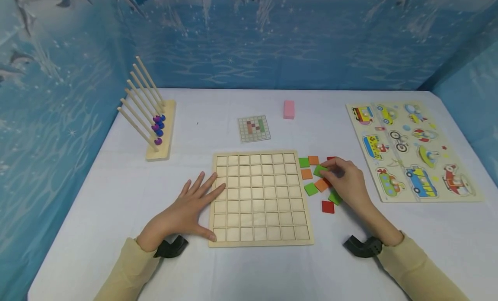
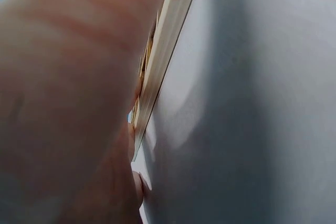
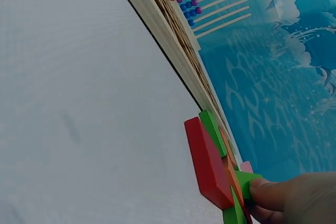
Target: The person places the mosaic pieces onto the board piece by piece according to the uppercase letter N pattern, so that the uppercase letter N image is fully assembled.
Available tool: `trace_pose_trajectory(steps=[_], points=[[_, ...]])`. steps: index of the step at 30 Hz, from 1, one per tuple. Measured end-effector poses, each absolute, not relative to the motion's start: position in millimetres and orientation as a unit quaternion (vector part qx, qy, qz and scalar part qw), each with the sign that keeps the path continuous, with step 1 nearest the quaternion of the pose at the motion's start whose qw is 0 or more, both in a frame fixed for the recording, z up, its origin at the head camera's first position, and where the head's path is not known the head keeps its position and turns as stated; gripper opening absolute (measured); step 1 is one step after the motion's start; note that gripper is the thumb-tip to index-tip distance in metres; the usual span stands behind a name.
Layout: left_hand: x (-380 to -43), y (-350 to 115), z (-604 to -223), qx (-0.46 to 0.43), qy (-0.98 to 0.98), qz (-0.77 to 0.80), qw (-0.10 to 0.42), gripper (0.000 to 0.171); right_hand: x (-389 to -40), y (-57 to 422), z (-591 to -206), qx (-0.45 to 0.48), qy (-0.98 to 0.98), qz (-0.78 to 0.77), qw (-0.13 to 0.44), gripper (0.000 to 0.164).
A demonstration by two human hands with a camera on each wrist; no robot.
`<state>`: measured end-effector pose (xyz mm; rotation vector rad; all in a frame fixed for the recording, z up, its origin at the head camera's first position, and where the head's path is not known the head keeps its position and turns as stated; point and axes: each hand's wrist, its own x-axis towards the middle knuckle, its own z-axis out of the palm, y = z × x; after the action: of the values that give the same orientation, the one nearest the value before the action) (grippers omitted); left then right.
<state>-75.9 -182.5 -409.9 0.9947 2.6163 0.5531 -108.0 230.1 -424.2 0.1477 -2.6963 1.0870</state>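
A wooden grid board (image 1: 261, 199) lies flat in the middle of the table, its squares bare. My left hand (image 1: 190, 206) is spread at the board's left side, with fingertips and thumb resting on its edge. To the right of the board, my right hand (image 1: 348, 182) pinches a green square tile (image 1: 320, 170) between thumb and fingers. Around it lie loose tiles: orange (image 1: 306, 174), green (image 1: 311, 189) and red (image 1: 328, 206). In the right wrist view the pinched green tile (image 3: 247, 184) shows behind a red tile (image 3: 207, 163).
Behind the board lie a small pattern card (image 1: 254, 128) and a pink block (image 1: 289, 110). A wooden peg rack (image 1: 166, 136) with purple and blue beads stands at the left. A vehicle puzzle board (image 1: 397, 162) lies at the right. Blue sea-print cloth (image 1: 249, 54) hangs behind.
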Motion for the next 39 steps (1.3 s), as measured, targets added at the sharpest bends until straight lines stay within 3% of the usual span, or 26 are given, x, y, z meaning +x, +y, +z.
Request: trace_pose_trajectory(steps=[11,22,39], points=[[-75.8,-183.0,-410.5,0.343,0.909,0.191,0.14,0.122,-117.4,219.1,-397.9,0.066,-0.877,0.467,0.091,0.013],[-75.6,-184.0,-409.9,0.346,0.909,0.189,0.135,0.121,-141.4,171.8,-392.7,0.083,-0.802,0.588,-0.07,0.017],[-75.8,-184.2,-409.7,0.347,0.908,0.188,0.14,0.121,-150.4,163.4,-402.5,0.147,-0.87,0.468,-0.051,0.011]])
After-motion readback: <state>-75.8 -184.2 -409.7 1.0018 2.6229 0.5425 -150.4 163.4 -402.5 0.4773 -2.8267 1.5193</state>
